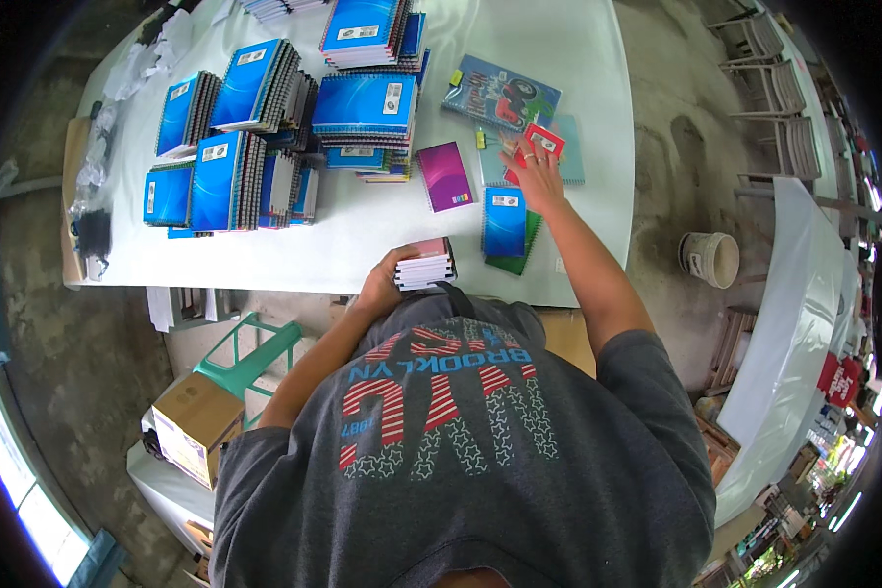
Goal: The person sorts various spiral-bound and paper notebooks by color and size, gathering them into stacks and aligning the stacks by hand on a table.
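My left hand (380, 284) is closed around a small stack of notebooks (425, 265) at the table's near edge, their white page edges facing me. Over a small red notebook (547, 140) lies my right hand (539, 178), fingers spread on its cover, a ring on one. Under it is a pale teal spiral notebook (570, 162). A larger spiral notebook with a printed picture cover (503, 91) lies just beyond. Nearer me, a small blue notebook (505, 223) partly covers a green one (526, 253). A purple notebook (445, 177) lies between my hands.
Several stacks of blue spiral notebooks (363, 106) fill the left of the white table (598, 59). Clear plastic (118, 127) lies along its left edge. On the floor are a green stool (250, 353), a cardboard box (198, 416) and a white bucket (710, 259). Chairs (779, 147) stand at right.
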A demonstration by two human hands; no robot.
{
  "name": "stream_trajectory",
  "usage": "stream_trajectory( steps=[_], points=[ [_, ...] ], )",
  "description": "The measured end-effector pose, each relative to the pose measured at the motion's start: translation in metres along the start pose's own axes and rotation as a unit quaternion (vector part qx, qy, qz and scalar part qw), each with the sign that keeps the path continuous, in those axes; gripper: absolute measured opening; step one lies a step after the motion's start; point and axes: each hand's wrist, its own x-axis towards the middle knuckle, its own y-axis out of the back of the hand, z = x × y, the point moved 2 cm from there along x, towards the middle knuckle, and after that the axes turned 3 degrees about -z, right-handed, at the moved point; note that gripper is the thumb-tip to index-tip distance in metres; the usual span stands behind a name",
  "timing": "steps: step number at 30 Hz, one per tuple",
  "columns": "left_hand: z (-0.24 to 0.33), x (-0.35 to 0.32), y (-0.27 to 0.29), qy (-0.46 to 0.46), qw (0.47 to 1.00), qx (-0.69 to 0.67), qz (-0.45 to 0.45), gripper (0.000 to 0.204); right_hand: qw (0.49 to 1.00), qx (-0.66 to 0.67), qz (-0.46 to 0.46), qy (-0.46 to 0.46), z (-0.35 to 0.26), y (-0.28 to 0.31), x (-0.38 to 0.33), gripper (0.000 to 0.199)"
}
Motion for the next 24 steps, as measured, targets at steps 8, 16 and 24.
stream_trajectory(
  steps=[8, 16, 24],
  points=[
    [-0.003, 0.0, 0.0, -0.009, 1.0, 0.025, 0.005, 0.057, 0.986, -0.09, 0.076, 0.116, 0.021, 0.058, 0.026, 0.021],
    [0.006, 0.005, -0.004, -0.081, 0.99, 0.11, 0.032, 0.063, 0.774, 0.633, 0.009, -0.011, -0.056, 0.071, -0.034, 0.025],
    [-0.01, 0.005, -0.005, 0.071, 0.996, 0.007, 0.055, 0.088, 0.379, 0.919, -0.042, -0.103, -0.14, 0.023, -0.036, 0.033]
  ],
)
